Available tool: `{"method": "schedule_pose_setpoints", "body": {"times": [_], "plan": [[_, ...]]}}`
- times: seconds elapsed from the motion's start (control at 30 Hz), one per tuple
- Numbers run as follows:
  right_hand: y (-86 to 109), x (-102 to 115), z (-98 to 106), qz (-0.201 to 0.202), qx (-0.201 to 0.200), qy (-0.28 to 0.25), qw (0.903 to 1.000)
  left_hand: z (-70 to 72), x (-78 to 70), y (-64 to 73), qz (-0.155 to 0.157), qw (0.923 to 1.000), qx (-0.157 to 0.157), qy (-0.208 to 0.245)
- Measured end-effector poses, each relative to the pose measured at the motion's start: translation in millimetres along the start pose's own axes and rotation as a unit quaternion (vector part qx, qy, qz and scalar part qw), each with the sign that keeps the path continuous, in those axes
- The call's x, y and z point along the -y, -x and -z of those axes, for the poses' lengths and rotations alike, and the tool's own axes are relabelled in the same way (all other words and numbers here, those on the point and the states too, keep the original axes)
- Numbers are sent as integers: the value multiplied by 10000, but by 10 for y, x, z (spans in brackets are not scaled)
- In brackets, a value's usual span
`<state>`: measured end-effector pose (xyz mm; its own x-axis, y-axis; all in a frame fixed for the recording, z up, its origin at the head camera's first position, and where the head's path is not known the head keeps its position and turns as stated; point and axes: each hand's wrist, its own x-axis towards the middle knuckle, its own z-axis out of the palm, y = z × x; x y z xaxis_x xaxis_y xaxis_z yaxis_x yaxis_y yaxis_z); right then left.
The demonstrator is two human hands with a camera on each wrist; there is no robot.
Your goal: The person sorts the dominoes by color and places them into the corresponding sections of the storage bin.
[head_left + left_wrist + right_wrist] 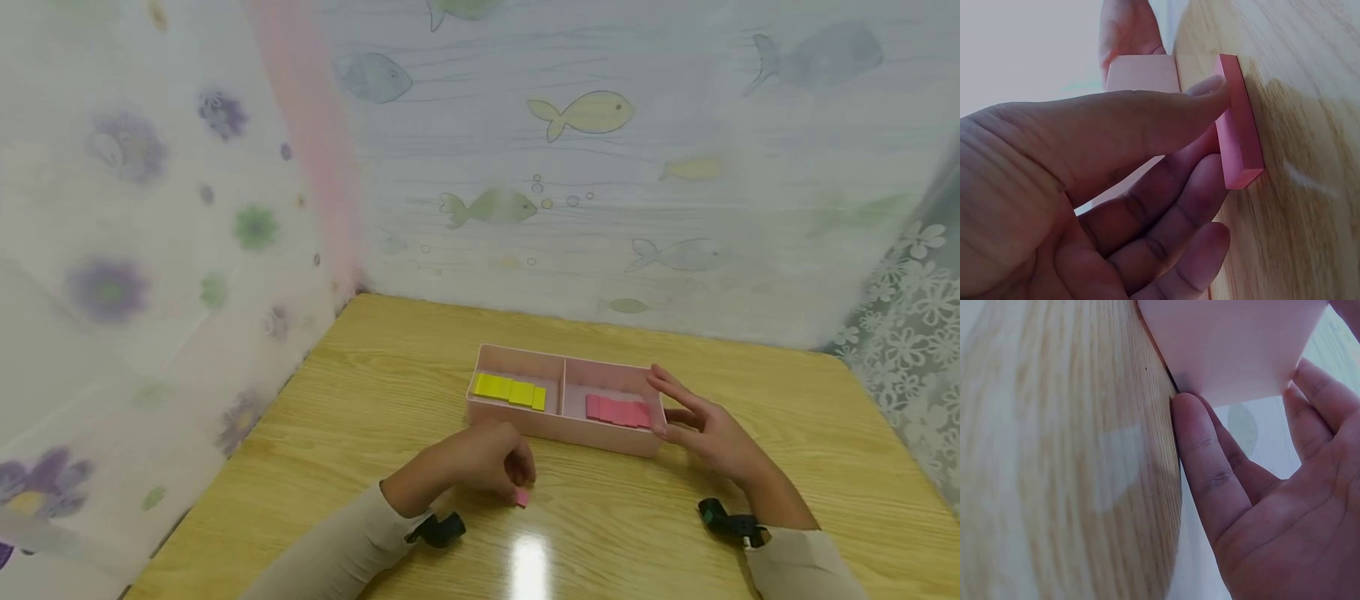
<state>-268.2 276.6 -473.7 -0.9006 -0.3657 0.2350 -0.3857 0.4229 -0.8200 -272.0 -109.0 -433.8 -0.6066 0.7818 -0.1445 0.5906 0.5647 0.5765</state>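
In the head view my left hand (491, 458) is in front of a two-compartment pink box (592, 433). It pinches a small pink block (1240, 125) between thumb and fingers, with the block's long side on or close to the tabletop. The left compartment holds a row of yellow blocks (510, 391). A row of pink blocks (617, 411) lies in the right compartment, along its near wall. My right hand (712, 433) holds the box by its right end, its fingers spread from the far corner to the near one. Part of that grip is hidden.
The box stands on a wood-grain table (375, 367). Behind it hangs a fish-print curtain (585, 208), and a flowered curtain (172, 208) borders the left side. Small black devices are strapped to both wrists.
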Motion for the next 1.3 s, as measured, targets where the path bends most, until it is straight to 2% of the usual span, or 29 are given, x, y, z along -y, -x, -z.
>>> {"method": "schedule_pose_setpoints", "body": {"times": [0.13, 0.4, 0.73, 1.03, 1.3], "plan": [[13, -27, 3, -12, -55, 40, 10000, -16, -9, 3, -83, 10000, 39, -40], [4, -69, -20, -78, 13, -51, 10000, -40, 47, 12, 32, 10000, 26, -88], [-11, -60, 8, 53, -34, 101, 9999, -16, 43, 3, 41, 9998, -144, -159], [-23, -60, -19, 49, 22, -36, 10000, -17, 65, 19, 326, 9990, -289, -121], [7, -45, 1, -8, -39, 54, 10000, -36, 52, -3, 325, 9988, -350, -68]]}}
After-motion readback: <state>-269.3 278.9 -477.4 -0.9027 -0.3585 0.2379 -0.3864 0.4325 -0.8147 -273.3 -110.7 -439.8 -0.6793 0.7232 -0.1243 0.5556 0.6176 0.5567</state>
